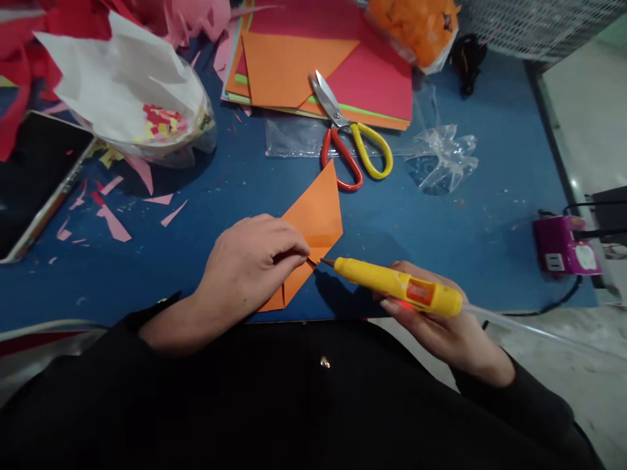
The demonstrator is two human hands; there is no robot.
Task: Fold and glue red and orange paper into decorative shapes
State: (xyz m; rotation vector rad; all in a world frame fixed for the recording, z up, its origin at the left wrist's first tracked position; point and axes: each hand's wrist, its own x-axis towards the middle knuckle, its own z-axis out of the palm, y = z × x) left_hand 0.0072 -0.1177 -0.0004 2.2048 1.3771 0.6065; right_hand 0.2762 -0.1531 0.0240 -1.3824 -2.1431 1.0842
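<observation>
My left hand [255,261] pinches a folded piece of orange paper [318,212] near the table's front edge, thumb and forefinger together at a fold. My right hand [435,326] is wrapped round a yellow hot glue gun [386,277], with a small red light glowing under its body. The gun's dark nozzle points left and meets or nearly meets the paper's edge beside my left fingertips. A clear glue stick [519,324] sticks out of its back end. Just beyond the paper lie scissors [337,117] with one red and one yellow handle, blades apart.
Coloured paper sheets [372,78] are stacked at the back under the scissors' blades. A bag of paper scraps [147,98] stands left, near a dark tablet-like slab [39,176]. Clear plastic wrap [448,156] lies right of the scissors. A purple power adapter [563,245] with cables sits at the right edge.
</observation>
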